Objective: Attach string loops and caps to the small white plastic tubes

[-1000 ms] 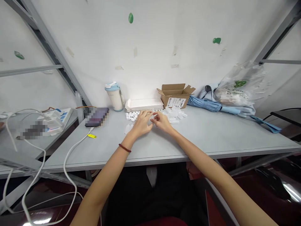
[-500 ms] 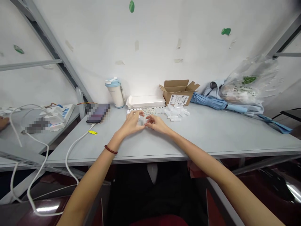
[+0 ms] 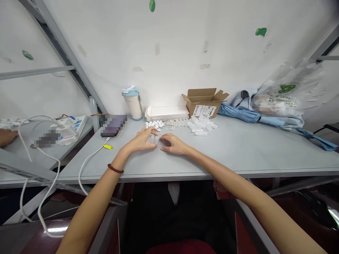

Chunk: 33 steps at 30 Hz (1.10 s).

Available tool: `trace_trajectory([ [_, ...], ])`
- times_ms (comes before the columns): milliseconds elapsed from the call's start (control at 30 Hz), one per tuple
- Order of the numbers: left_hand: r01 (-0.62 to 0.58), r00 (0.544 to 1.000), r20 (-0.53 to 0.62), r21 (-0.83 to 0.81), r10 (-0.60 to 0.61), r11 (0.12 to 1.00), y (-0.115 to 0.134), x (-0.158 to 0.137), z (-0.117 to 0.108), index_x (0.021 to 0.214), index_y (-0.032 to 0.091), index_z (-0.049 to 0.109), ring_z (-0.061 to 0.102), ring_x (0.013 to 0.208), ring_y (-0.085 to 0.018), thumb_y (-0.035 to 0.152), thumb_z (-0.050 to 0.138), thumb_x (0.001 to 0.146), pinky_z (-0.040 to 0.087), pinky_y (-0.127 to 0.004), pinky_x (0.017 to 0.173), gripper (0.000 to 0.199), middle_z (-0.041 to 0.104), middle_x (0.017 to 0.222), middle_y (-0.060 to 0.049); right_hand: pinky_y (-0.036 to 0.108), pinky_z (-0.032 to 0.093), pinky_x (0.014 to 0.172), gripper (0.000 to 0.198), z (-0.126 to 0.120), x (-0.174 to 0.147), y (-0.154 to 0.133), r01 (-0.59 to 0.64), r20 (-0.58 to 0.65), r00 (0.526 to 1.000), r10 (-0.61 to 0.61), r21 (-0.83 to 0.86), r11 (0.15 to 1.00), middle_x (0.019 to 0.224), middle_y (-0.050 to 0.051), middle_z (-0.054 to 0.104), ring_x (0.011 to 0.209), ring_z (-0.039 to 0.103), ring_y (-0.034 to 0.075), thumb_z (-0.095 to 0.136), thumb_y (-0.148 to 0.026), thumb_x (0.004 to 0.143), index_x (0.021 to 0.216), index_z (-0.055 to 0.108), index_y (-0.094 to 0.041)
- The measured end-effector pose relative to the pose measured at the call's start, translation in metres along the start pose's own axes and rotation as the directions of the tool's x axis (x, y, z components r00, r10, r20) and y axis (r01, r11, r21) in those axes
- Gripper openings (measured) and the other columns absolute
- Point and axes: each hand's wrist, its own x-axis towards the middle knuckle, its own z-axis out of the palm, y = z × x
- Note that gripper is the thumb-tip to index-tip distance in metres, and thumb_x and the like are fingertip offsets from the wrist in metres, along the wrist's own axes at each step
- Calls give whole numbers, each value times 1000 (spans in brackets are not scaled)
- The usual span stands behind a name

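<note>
Small clear plastic bottles (image 3: 154, 139) stand on the grey table, grouped in the curve of my left hand (image 3: 143, 139). Its thumb and fingers close round them, and how many there are I cannot make out. Just to their right, my right hand (image 3: 174, 144) is open, thumb and fingers apart with nothing between them. Behind my hands lie a pile of small white caps (image 3: 155, 124), a heap of thin whitish pieces (image 3: 170, 125) and a row of small translucent parts (image 3: 182, 122). More clear bottles (image 3: 200, 133) are strewn to the right.
Along the wall stand a tumbler (image 3: 133, 106), a white tray (image 3: 166, 113) and an opened cardboard box (image 3: 203, 100). A folded blue umbrella (image 3: 239, 113) and a plastic bag (image 3: 280, 100) lie right. A phone (image 3: 114, 126) with a white cable lies left; another person's hand (image 3: 7, 137) shows beyond.
My hands have parted: the left has shifted left with the clear bottles in its curve, while the right has drawn off them and opened. The whole view has shifted slightly.
</note>
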Motion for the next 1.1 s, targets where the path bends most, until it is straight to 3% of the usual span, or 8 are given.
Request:
trace_trajectory([
  [267,-10,1000,25,25,10,1000,-5,-3,-1,124,21,41,36,126,-30,37,58,69,31,-46,102,60,56,125,-7,40,40,93,36,3,-1,-1,26,22,999,-26,-4,1000,116,12,60,107,53,24,65,-23,76,110,58,-12],
  [500,-10,1000,11,27,10,1000,-9,-3,2,123,19,46,36,126,-32,38,59,70,31,-47,102,58,51,131,-9,43,39,96,37,3,-2,-1,31,24,999,-31,-13,999,120,12,59,112,52,25,64,-23,77,112,57,-14],
  [833,-27,999,-34,9,27,1000,-13,-4,4,128,21,43,39,124,-31,47,63,69,35,-46,101,67,56,125,-8,41,40,96,37,2,-3,-2,48,22,999,-48,-17,999,119,12,60,111,53,24,65,-22,77,112,58,-14],
  [967,-16,990,-137,28,20,999,-2,-10,-1,125,19,46,41,123,-30,48,60,73,38,-45,99,61,53,128,-10,41,45,91,34,-9,-4,-2,31,-29,999,-33,-62,998,113,14,62,106,57,24,65,-21,77,109,59,-13],
  [1033,-17,965,-259,38,26,999,18,-16,-13,121,19,50,45,120,-28,43,55,79,39,-45,99,49,56,124,-9,41,46,89,26,-24,-9,-16,30,-144,989,-43,-91,995,108,12,65,103,59,24,62,-20,79,105,60,-14],
  [1100,-54,907,-416,24,59,998,48,-32,-29,113,20,55,52,112,-25,36,48,85,42,-44,97,32,61,114,-8,40,47,87,17,-45,-23,-42,58,-340,936,-87,-94,994,102,9,67,97,62,22,55,-21,85,100,62,-17],
])
